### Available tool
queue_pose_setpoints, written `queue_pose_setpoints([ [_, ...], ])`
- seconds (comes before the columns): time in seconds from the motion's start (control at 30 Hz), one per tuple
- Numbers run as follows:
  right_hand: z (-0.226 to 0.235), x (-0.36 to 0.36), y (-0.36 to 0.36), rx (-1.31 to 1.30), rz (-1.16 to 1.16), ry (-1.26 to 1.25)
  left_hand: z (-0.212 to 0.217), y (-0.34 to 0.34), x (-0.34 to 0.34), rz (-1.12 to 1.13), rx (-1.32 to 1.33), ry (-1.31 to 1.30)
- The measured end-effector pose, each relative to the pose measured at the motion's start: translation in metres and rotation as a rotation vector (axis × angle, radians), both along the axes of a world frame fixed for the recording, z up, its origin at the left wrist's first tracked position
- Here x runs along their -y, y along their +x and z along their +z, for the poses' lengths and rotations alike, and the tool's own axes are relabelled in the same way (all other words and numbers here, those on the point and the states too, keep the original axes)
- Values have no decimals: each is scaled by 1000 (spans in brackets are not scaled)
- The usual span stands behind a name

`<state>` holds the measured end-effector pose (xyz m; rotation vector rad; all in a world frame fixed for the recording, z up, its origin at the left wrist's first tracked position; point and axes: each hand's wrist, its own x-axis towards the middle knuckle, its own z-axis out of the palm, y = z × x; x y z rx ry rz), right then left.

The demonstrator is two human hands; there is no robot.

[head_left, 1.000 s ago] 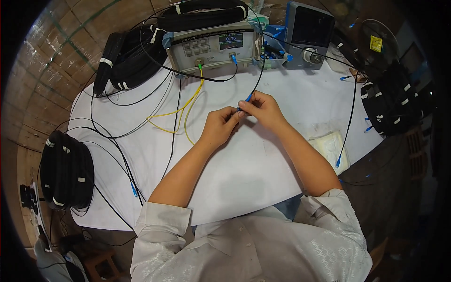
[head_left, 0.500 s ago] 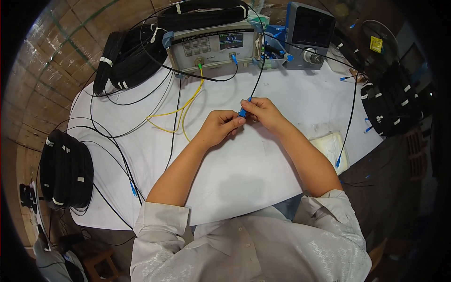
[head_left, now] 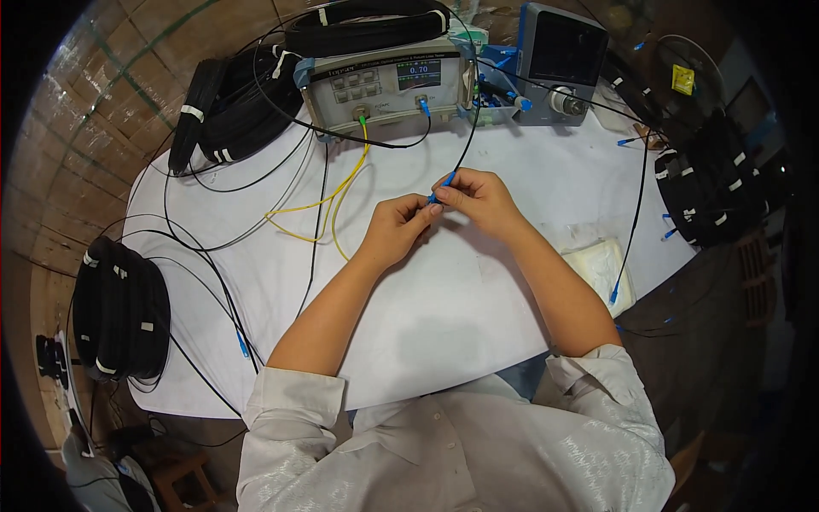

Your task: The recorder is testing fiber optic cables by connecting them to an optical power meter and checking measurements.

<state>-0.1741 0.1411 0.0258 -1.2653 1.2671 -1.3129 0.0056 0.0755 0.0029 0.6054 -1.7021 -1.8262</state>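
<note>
We have just one view, from a wide fisheye camera worn on the head, looking steeply down over the chest onto the table (head_left: 478, 324), close enough that both forearms rise from the near edge and the hands meet near the centre. Far from us sits the meter (head_left: 388, 85), and the cable coils (head_left: 119, 311) curve toward the dark round rim at left and right.

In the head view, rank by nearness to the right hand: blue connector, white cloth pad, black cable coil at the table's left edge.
From the right hand:
1. Blue connector, pinched at its fingertips.
2. White cloth pad, on the table to the right.
3. Black cable coil, far left edge.
</note>
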Motion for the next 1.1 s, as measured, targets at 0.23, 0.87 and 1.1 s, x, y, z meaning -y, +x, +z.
queue_pose_setpoints([
  [0.23,1,-1,0,-33,-51,-54,4,1,-2,9,-27,-15],
  [0.87,-2,3,5,98,-123,-81,-4,0,6,-81,-67,75],
  [1.1,-14,5,14,98,-99,-122,-4,3,6,-75,-109,112],
])
